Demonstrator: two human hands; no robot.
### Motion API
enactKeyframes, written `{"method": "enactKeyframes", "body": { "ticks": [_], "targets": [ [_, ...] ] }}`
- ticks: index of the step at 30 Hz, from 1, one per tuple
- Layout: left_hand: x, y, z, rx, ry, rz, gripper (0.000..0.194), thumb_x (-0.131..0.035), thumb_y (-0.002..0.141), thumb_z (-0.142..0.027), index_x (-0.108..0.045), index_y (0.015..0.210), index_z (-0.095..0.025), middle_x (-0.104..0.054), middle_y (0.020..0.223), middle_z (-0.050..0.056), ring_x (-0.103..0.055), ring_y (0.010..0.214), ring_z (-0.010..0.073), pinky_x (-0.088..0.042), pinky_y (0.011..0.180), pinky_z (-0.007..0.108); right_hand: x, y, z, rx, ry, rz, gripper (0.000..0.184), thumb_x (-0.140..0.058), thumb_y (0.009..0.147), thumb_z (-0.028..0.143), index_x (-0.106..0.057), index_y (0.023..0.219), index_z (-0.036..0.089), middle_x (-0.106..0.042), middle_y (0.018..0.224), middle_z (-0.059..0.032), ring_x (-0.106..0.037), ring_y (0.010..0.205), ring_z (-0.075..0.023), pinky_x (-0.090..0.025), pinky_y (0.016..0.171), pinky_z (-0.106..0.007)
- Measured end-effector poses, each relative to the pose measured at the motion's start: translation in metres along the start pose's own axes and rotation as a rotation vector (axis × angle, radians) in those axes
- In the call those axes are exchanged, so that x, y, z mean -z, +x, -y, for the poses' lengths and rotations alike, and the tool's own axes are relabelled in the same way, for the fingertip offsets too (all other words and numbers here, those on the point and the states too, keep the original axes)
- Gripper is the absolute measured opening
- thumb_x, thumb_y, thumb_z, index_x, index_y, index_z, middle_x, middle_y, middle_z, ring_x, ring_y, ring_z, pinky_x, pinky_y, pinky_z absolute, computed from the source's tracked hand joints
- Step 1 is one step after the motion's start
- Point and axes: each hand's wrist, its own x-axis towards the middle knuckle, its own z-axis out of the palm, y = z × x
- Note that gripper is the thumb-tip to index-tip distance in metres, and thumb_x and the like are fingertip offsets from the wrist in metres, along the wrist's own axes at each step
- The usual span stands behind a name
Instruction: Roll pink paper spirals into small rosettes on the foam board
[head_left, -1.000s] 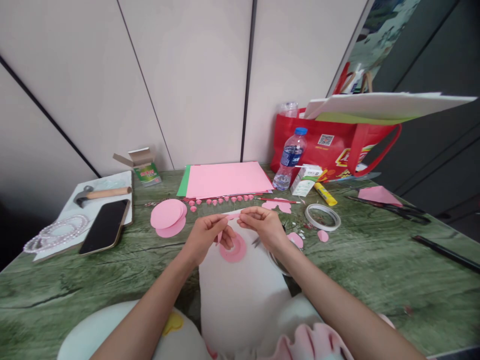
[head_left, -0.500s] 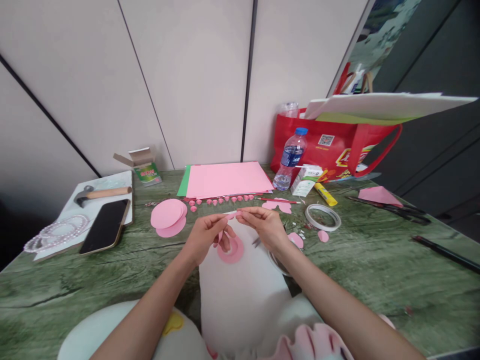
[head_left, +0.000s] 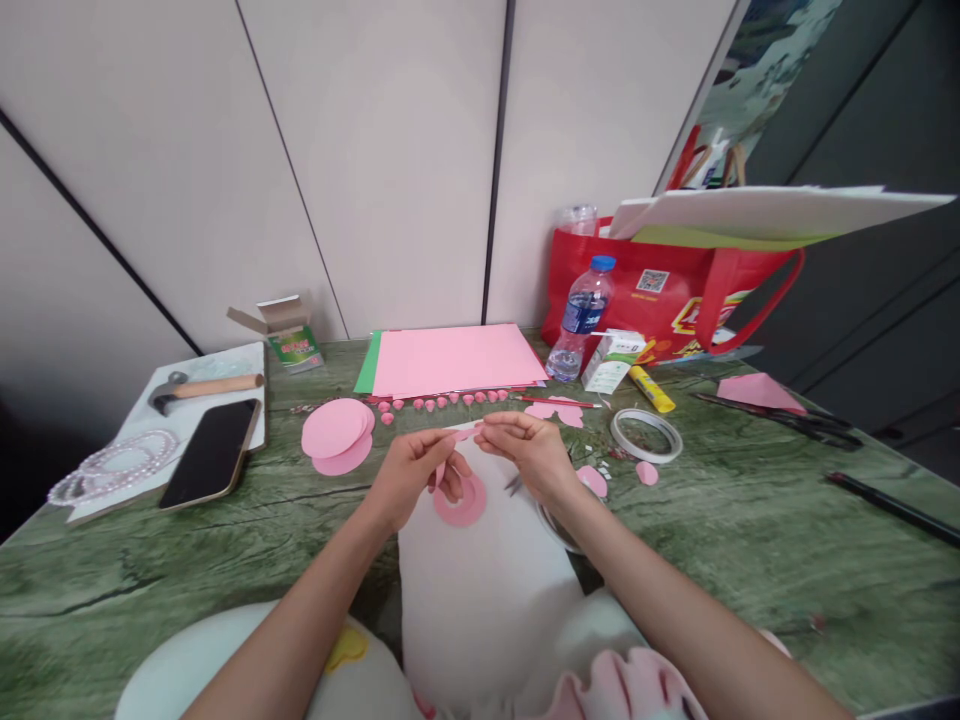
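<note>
A narrow pink paper strip (head_left: 465, 434) stretches between my hands above a white plush cushion (head_left: 487, 610). My left hand (head_left: 412, 472) pinches one part of it between thumb and finger, and the other fingers curl beneath. At the strip's end, the fingertips of my right hand (head_left: 532, 452) are closed on it; the exact end is hidden by the fingers. Below my left fingers hangs a ring-like curl of pink paper (head_left: 465, 508), which seems to be the same strip's continuation. Scissor-like metal tips (head_left: 514, 486) show beside my right wrist.
Pink paper discs (head_left: 334, 432), a row of tiny pink rolls (head_left: 454, 398) and stacked paper sheets (head_left: 450, 358) lie beyond my hands. At right are a tape roll (head_left: 675, 437), glue stick (head_left: 651, 388), bottle (head_left: 581, 320) and scissors (head_left: 817, 425); at left, a phone (head_left: 211, 452) and hammer (head_left: 217, 386).
The hanging pink ring has shifted slightly left. My right fingertips have moved a little on the strip; both hands otherwise stay in nearly the same place.
</note>
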Motion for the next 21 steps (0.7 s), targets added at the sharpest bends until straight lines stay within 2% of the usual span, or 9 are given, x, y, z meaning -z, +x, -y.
{"method": "enactKeyframes", "body": {
  "ticks": [9,16,21],
  "targets": [
    [0.0000,0.0001,0.0007,-0.004,0.007,0.005,0.028,-0.050,0.081,-0.037,-0.061,0.073,-0.012,-0.064,0.063,0.005,-0.054,0.044,0.0097,-0.033,0.044,0.022,-0.0016,0.0003,-0.0005,0.014,-0.016,-0.032,0.024,-0.078,0.051,0.028,-0.067,0.068,0.016,-0.067,0.060,-0.0006,-0.061,0.055,-0.0111,-0.052,0.063,-0.027],
    [0.0008,0.0001,0.0009,-0.004,0.020,0.003,0.031,-0.049,0.081,-0.039,-0.061,0.071,-0.012,-0.063,0.060,0.005,-0.053,0.044,0.0098,-0.033,0.044,0.022,-0.0045,-0.0015,0.0025,0.004,-0.010,-0.023,0.024,-0.077,0.053,0.028,-0.069,0.072,0.016,-0.069,0.066,-0.0020,-0.064,0.064,-0.0141,-0.051,0.075,-0.032],
    [-0.0010,-0.0015,-0.0024,0.005,0.006,-0.001,0.029,-0.051,0.080,-0.038,-0.062,0.073,-0.012,-0.063,0.061,0.005,-0.053,0.045,0.0101,-0.033,0.044,0.022,-0.0046,-0.0028,0.0040,-0.002,-0.033,0.005,0.024,-0.076,0.054,0.028,-0.069,0.073,0.016,-0.071,0.071,-0.0031,-0.064,0.065,-0.0135,-0.051,0.076,-0.031]
  ]
}}
